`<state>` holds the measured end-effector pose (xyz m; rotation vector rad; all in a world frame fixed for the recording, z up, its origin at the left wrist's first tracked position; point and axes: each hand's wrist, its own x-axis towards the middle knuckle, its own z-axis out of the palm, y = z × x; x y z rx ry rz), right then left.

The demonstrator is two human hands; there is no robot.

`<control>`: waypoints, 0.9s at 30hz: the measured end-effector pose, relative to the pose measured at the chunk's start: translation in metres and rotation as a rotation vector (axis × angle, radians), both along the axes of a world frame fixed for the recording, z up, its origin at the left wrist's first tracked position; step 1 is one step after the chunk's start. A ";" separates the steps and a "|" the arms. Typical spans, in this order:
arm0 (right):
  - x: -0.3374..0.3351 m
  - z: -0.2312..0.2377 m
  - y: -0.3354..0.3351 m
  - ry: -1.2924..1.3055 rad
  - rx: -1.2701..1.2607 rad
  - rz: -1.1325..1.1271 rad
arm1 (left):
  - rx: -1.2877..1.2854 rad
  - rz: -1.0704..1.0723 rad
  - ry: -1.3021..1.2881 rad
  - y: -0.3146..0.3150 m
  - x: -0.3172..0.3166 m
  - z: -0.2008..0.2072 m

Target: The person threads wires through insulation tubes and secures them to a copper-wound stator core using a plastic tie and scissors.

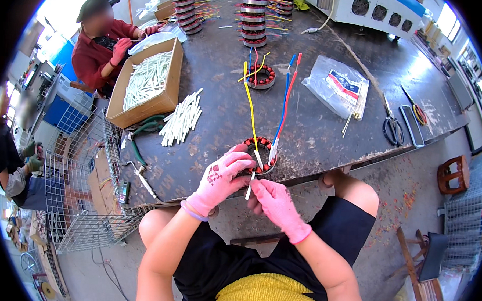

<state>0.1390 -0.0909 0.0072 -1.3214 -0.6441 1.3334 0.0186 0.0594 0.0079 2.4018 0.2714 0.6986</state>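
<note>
Nearest to the camera, a yellow knitted top (269,294) is seen; beyond it, the work is done by two pink-gloved hands. By the right hand (275,201), a white tubular sleeve (249,192) is pinched between thumb and fingertips. The left hand (221,176) is curled against the wound stator ring (274,161), which is placed just ahead of both hands; whether its rim is gripped firmly cannot be told. Ahead of the hands, a yellow lead (250,105), a blue lead (283,105) and a red lead (290,93) are stretched out from the ring.

It seems that the sleeve is to be fitted on a wire end hidden by the fingers. For this, the ring should be steadied by the left hand, and the sleeve should be aligned with the wire and pushed gently, so that nothing is bent. Spare sleeves (182,118) are piled ahead and left of the left hand.
</note>
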 end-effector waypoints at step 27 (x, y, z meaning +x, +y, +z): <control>0.095 0.016 0.036 -0.792 0.297 0.204 | -0.181 -0.086 0.768 0.056 0.031 0.034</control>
